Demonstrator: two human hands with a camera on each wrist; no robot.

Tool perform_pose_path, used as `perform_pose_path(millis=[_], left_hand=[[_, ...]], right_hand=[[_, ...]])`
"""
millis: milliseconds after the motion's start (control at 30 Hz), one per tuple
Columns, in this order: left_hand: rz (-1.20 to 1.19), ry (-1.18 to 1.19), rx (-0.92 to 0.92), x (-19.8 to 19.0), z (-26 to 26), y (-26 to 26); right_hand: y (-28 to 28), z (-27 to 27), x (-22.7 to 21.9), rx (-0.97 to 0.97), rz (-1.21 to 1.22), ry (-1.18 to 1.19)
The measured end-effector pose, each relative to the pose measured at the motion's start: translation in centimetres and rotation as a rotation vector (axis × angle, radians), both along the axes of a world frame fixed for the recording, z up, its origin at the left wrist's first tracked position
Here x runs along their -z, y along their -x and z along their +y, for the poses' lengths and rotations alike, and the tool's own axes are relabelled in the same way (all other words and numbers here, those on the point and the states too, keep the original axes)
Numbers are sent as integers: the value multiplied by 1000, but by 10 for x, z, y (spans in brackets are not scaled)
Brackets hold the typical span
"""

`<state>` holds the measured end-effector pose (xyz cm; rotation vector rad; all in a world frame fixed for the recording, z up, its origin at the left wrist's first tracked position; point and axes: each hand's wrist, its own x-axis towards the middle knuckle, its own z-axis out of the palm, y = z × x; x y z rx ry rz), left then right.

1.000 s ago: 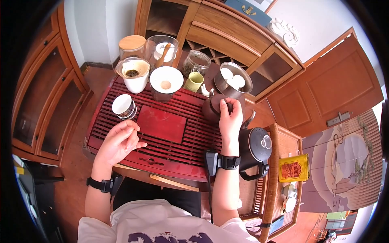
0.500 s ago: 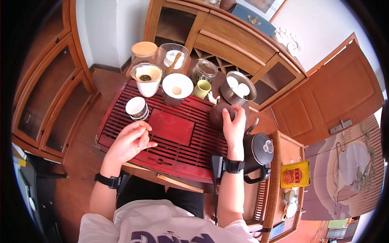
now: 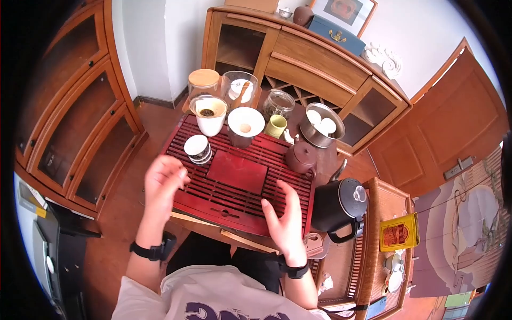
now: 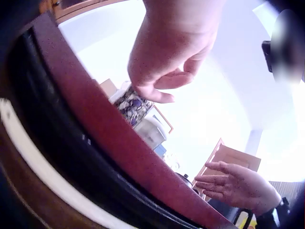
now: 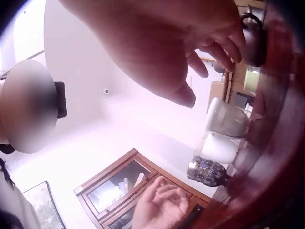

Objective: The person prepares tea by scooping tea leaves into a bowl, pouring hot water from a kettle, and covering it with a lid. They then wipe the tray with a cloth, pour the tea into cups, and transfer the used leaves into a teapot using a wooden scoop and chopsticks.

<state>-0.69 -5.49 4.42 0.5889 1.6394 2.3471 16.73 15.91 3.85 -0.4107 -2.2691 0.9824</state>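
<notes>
In the head view, my left hand [image 3: 164,181] hovers over the left front of the red slatted tea tray [image 3: 237,172], its fingers loosely bent and holding nothing. A stack of patterned small cups [image 3: 198,149] stands just beyond its fingertips. My right hand [image 3: 286,221] is over the tray's right front, fingers and thumb spread apart with nothing between them. The brown clay teapot [image 3: 302,157], lid on, sits at the tray's right back, apart from that hand. In the right wrist view, the patterned cups [image 5: 206,171] show on the tray past the right hand.
A black electric kettle [image 3: 341,200] stands right of the tray. Along the back are a white cup with a filter [image 3: 210,125], a white-topped glass vessel [image 3: 246,120], a green cup [image 3: 276,126] and a metal bowl [image 3: 322,128] with white cups. A yellow tin [image 3: 399,233] stands on the wicker shelf.
My right hand has let go of the teapot's lid area and drawn back toward me, its fingers opening. The left hand stays near the cups. The head view has shifted.
</notes>
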Motion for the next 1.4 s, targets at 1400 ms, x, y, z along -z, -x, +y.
perform_pose_path(millis=[1400], left_hand=[[911, 499, 159, -13, 219, 21]], right_hand=[[0, -8, 28, 63, 17, -144]])
